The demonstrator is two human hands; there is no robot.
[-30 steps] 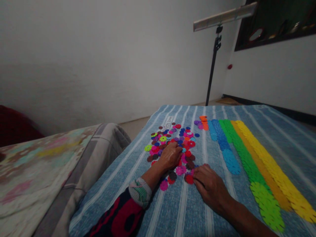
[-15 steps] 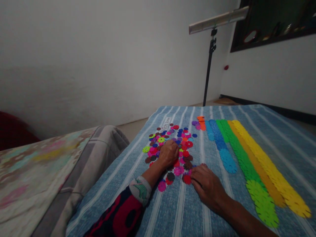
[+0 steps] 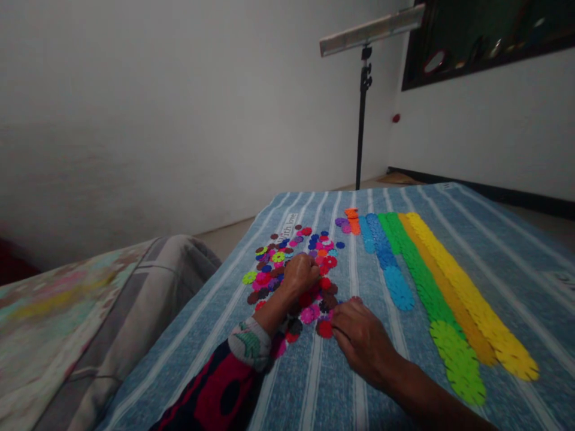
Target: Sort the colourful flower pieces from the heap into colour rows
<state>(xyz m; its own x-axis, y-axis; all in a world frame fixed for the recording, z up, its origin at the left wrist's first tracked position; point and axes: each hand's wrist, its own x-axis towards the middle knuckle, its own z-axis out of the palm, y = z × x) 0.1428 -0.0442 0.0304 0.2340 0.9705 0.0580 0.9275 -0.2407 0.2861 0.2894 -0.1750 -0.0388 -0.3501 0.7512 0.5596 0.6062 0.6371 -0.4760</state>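
My left hand (image 3: pixel 300 275) rests on a loose heap of small coloured flower-shaped discs (image 3: pixel 269 263), fingers curled down into them; what they pinch is hidden. My right hand (image 3: pixel 359 338) lies palm down on the striped blue cloth (image 3: pixel 314 383), its fingertips closed against a red disc (image 3: pixel 324 328) at the heap's near edge. To the right, sorted discs lie in long rows: orange (image 3: pixel 353 220), blue (image 3: pixel 386 263), green (image 3: pixel 431 305), amber (image 3: pixel 449 299) and yellow (image 3: pixel 471 305).
A light bar on a black stand (image 3: pixel 360 114) stands beyond the cloth's far edge, by the white wall. A grey and patterned blanket (image 3: pixel 112 311) lies left of the cloth. A dark framed panel (image 3: pixel 485 36) hangs at the upper right.
The view has swung so everything sits further left in the picture. Both hands stay on the heap; the left hand's fingers shifted slightly among the discs.
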